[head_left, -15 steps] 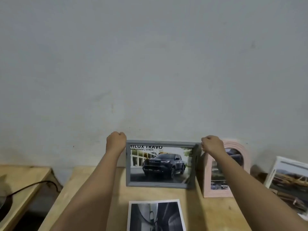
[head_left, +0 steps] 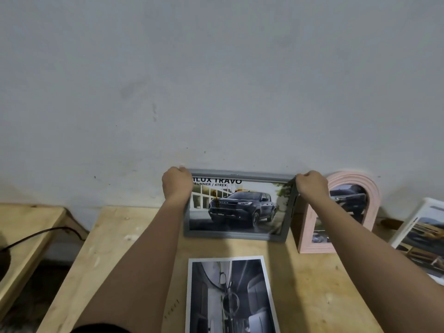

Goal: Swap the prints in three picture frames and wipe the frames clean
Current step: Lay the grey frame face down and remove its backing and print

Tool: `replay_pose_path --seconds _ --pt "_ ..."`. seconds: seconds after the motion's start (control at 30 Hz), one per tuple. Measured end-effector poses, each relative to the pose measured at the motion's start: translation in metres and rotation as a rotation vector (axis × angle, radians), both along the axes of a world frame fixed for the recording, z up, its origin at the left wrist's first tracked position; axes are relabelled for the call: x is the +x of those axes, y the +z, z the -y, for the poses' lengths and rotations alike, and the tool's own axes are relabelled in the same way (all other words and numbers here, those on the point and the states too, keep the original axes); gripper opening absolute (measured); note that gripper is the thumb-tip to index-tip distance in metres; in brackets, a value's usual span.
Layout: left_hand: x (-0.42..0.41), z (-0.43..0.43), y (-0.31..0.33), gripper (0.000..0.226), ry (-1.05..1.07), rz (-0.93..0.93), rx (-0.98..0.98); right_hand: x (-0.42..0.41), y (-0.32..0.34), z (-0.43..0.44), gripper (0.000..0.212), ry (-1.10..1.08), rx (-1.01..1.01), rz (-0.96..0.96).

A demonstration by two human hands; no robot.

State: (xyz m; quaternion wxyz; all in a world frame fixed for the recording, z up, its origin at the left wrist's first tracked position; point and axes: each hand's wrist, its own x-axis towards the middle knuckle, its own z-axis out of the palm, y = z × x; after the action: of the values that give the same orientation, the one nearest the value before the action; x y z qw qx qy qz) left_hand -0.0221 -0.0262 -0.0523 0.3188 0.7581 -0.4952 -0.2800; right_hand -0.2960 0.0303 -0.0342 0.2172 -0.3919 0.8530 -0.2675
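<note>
A grey picture frame [head_left: 236, 235] with a print of a dark pickup truck stands upright at the back of the wooden table [head_left: 115, 239], against the wall. My left hand [head_left: 177, 182] grips its top left corner. My right hand [head_left: 311, 185] grips its top right corner. A loose print [head_left: 230, 296] of a car interior lies flat on the table in front of the frame. To the right stands a pink arched frame [head_left: 310, 239] with a car print, and further right a white frame [head_left: 418, 239] leans at the edge of view.
A grey wall [head_left: 216, 80] rises directly behind the table. A second wooden surface [head_left: 26, 227] sits at the left, with a black cable [head_left: 43, 233] running across it and a gap between it and the table.
Both hands keep hold of the grey frame's top corners; the frame looks tipped slightly forward and my left hand now covers more of its left corner.
</note>
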Motion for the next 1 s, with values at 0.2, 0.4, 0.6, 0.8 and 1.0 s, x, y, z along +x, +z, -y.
replay_pose_path --seconds 0.2,0.4,0.6,0.8,1.0 --pt "0.006 -0.022 0.003 0.045 0.096 0.058 -0.034 0.01 -0.001 -0.022 0.025 -0.018 -0.079 -0.024" --pt "0.01 -0.071 0.017 0.045 0.202 0.029 -0.101 0.01 -0.003 -0.051 0.024 -0.012 -0.193 0.091" --pt "0.006 -0.137 0.046 0.045 0.291 0.07 -0.254 -0.005 0.006 -0.098 0.028 0.069 -0.282 0.227" --pt "-0.044 -0.2 0.072 0.046 0.305 0.07 -0.305 -0.065 0.025 -0.156 0.034 0.09 -0.333 0.27" --pt "-0.137 -0.255 0.067 0.05 0.212 0.01 -0.295 -0.155 0.02 -0.225 0.032 -0.012 -0.374 0.246"
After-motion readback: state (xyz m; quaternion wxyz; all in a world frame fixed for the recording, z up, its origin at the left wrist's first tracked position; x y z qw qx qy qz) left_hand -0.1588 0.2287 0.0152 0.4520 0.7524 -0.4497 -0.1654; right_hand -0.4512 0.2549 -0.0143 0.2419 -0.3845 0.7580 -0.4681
